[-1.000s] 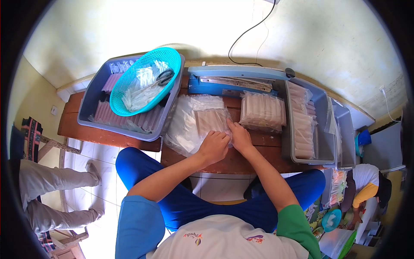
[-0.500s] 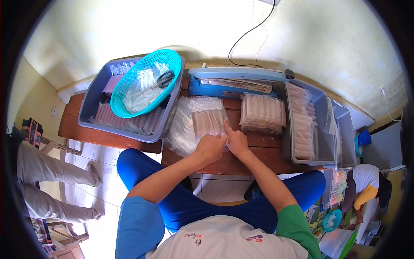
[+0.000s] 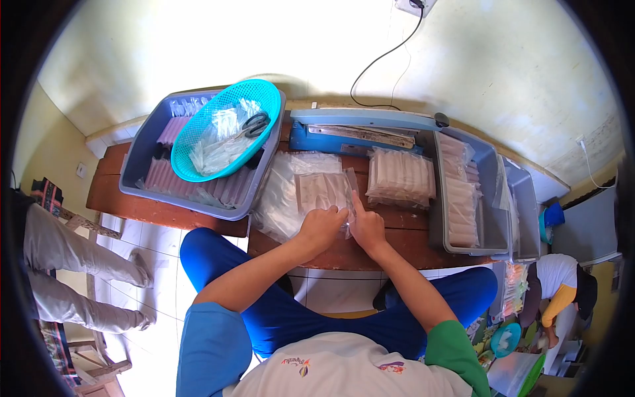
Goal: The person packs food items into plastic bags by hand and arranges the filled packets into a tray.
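Note:
A clear plastic bag of pinkish-brown sticks [image 3: 319,188] lies over a stack of clear plastic bags [image 3: 278,198] on the brown wooden table. At its near edge, my left hand [image 3: 323,226] is closed on the plastic. My right hand [image 3: 368,227] is at the bag's right side, index finger extended along the edge and the other fingers curled; whether they pinch the plastic is hidden. Several filled bags [image 3: 401,177] are piled to the right. Behind them sits a blue sealer [image 3: 364,129] with its long arm.
On the left, a grey bin [image 3: 231,213] of packed sticks carries a turquoise basket [image 3: 182,149] with scissors [image 3: 254,124] and plastic pieces. Grey bins [image 3: 491,228] stand at the right. One person's legs [image 3: 86,251] show at left; another person [image 3: 559,278] bends at lower right.
My right hand has shifted slightly right and down, its index finger now straighter along the bag's edge. My left hand has moved slightly down and left. The legs at left have shifted.

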Tool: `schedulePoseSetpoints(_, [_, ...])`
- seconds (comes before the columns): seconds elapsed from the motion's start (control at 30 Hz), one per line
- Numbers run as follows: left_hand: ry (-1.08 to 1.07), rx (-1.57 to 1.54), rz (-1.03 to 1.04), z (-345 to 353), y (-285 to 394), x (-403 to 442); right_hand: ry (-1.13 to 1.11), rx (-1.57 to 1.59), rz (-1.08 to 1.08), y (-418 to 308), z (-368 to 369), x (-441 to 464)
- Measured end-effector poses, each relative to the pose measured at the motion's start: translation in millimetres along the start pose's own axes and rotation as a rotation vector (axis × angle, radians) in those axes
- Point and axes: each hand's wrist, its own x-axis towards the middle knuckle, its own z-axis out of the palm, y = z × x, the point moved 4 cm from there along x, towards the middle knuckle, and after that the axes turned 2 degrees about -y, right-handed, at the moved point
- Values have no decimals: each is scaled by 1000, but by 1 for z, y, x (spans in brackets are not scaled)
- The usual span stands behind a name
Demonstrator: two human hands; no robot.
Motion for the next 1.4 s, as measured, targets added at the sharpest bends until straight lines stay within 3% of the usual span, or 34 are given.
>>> schedulePoseSetpoints(0.23, [-22, 76, 48, 3, 4, 1, 87, 8, -130, 5, -11, -18])
schedulePoseSetpoints(0.3, [-67, -36, 31, 1, 5, 2, 90, 26, -144, 6, -18, -24])
schedulePoseSetpoints(0.4, [-68, -133, 16, -8, 10, 5, 38, 97, -198, 1, -49, -32])
schedulePoseSetpoints(0.47, [-55, -186, 17, -18, 16, 9, -200, 158, -174, 7, -62, -36])
schedulePoseSetpoints(0.6, [-40, -304, 48, -39, 42, 27, -175, 135, -155, 21, -120, -41])
schedulePoseSetpoints(0.77, [12, -492, 184, -54, 88, 77, 19, 243, -210, 84, -177, -34])
schedulePoseSetpoints(1.07, [3, -580, 400, -27, 175, 227, 129, 153, 215, 259, -251, -2])
schedulePoseSetpoints(1.23, [-34, -568, 409, 11, 221, 304, 183, 20, 420, 344, -227, 1])
schedulePoseSetpoints(1.4, [-110, -503, 435, 64, 257, 357, 103, -20, 507, 368, -209, -12])
